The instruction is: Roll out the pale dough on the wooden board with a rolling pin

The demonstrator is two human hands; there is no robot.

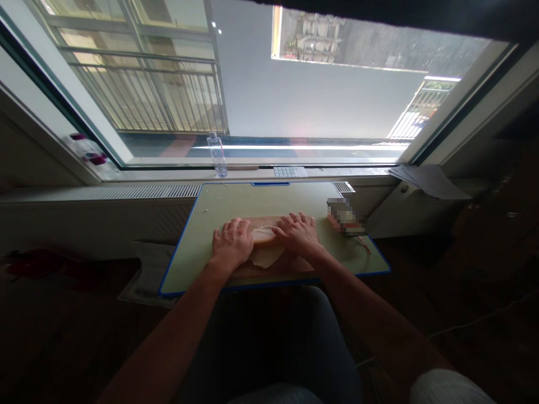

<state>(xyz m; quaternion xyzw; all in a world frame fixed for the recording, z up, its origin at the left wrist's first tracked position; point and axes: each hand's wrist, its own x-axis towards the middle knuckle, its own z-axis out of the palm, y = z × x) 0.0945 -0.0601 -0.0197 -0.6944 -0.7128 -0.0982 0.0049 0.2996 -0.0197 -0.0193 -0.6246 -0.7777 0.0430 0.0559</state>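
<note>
A pale sheet of dough (267,257) lies on a wooden board (248,272), which rests on a small green table (193,247) with a blue edge. Across the dough runs a light wooden rolling pin (263,240), only its middle showing. My left hand (233,242) covers the pin's left end, fingers curved over it. Over the right end lies my right hand (298,233), its thumb pointing inward along the pin. Both palms press from above and hide the pin's ends. Dough shows in front of the pin and behind it.
A blurred-out object (346,217) sits at the table's right side, with a thin strap beside it. Dough crumbs (205,211) dot the far left corner. On the windowsill stand a clear plastic bottle (217,156) and another bottle (89,150). Papers (425,180) lie at right.
</note>
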